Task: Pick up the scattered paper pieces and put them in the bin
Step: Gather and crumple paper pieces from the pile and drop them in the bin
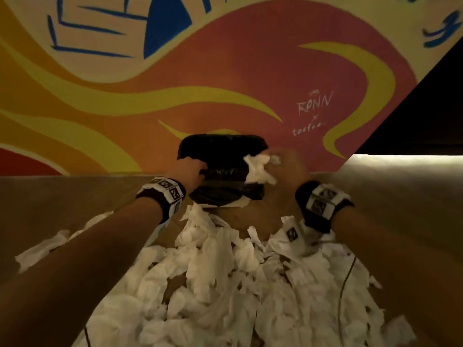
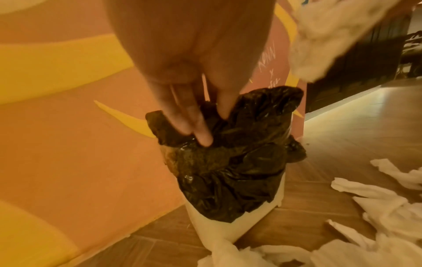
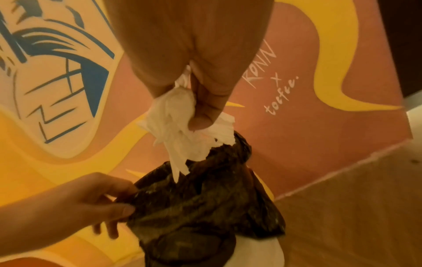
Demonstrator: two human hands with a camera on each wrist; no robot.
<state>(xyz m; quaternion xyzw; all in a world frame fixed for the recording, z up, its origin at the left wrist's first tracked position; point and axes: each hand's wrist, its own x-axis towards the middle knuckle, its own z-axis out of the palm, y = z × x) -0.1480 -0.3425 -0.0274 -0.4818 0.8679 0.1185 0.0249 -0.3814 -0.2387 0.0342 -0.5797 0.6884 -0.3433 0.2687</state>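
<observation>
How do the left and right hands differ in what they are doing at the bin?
The left hand pinches the black liner at the bin's near rim; the right hand grips a wad of white paper. The left hand sits at rim level, while the right hand is higher, over the opening. Both are at the bin.

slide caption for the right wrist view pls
Right hand holds paper wad over black bin bag; left hand grips it.

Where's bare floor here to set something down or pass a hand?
Bare floor lies left of the bin along the mural wall, and right of it toward the lit strip. Crowded: paper pieces cover the floor in front. At the bin, left hand holds the liner; right hand holds tissue.
</observation>
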